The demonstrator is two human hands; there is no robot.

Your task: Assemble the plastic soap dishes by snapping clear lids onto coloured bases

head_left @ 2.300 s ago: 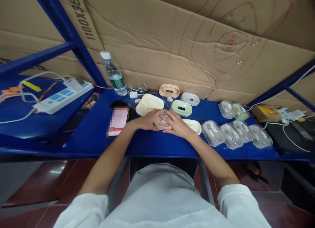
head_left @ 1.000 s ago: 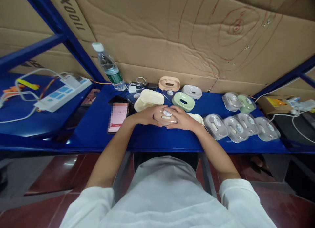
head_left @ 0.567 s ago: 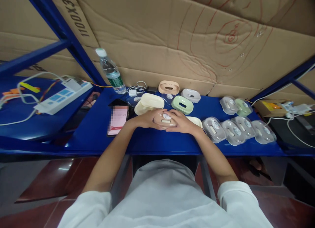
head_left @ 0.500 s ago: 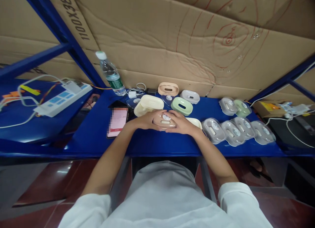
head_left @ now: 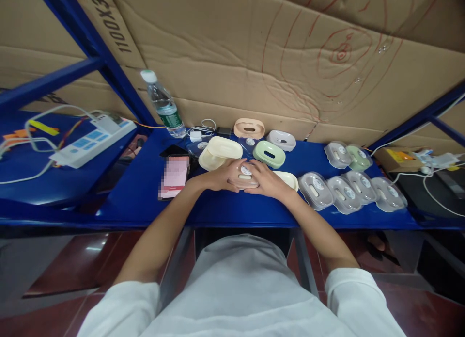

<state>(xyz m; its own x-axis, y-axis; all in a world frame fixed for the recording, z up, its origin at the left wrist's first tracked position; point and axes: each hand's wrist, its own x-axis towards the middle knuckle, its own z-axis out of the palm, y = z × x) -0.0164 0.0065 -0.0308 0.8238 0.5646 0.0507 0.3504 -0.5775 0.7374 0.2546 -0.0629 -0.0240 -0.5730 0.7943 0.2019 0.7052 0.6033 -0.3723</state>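
Observation:
Between both hands sits a peach-coloured soap box (head_left: 242,182) with a clear lid and a round sticker. My left hand (head_left: 224,177) wraps its left side and my right hand (head_left: 268,180) its right side, thumbs near the top. Behind my left hand are stacked cream trays (head_left: 225,148). A cream tray (head_left: 286,180) lies partly hidden by my right wrist. Farther back are slotted trays in green (head_left: 276,158), peach (head_left: 249,122) and pale grey (head_left: 283,137). A clear lid (head_left: 249,142) with a sticker lies among them.
Several lidded grey soap boxes (head_left: 315,195) stand at the right, with a green one (head_left: 359,158) behind. A phone (head_left: 175,174) and a water bottle (head_left: 165,106) are at the left. A power strip (head_left: 92,143) lies farther left. Cardboard (head_left: 218,60) walls the back of the blue table (head_left: 232,215).
Both hands keep their hold on the soap box, with fingers shifted slightly. The camera view has moved a little; the other things stay in place.

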